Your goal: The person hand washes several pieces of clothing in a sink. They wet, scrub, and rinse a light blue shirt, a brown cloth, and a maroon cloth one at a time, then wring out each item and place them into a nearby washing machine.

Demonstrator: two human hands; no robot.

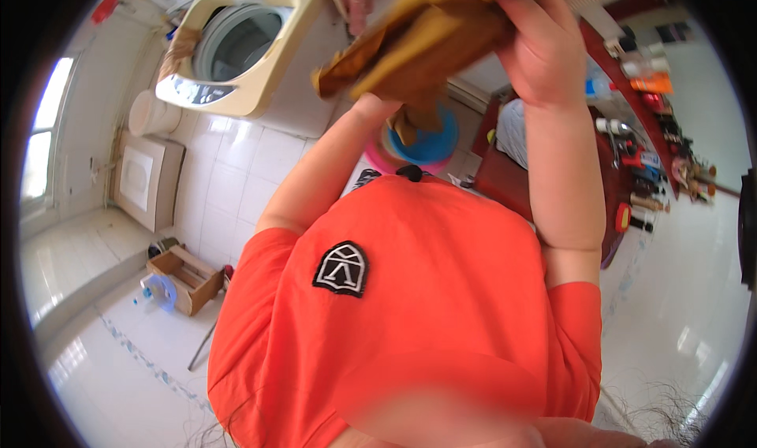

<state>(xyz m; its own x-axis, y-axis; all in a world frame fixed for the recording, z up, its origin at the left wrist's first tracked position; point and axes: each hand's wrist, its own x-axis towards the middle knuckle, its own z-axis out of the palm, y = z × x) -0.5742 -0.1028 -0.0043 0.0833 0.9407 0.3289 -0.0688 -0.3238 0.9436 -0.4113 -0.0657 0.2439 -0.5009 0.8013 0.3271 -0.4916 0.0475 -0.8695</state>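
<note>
A mustard-brown cloth garment (pixel 438 34) is held up at the top of the view, bunched and slightly blurred. My right hand (pixel 544 54) grips its upper right part with closed fingers. Under the cloth's lower edge, only the wrist and back part of my left hand (pixel 377 107) show; its fingers are hidden behind the fabric. A loose end of the garment hangs down over a blue basin (pixel 438 142), beside a pink basin (pixel 382 158) on the floor.
A cream top-loading washing machine (pixel 272 77), its lid up, stands at the upper left. On the right, a dark red counter (pixel 512 188) bears grey cloth and several bottles. A wooden box (pixel 197 286) and a white cabinet (pixel 146 176) are at the left.
</note>
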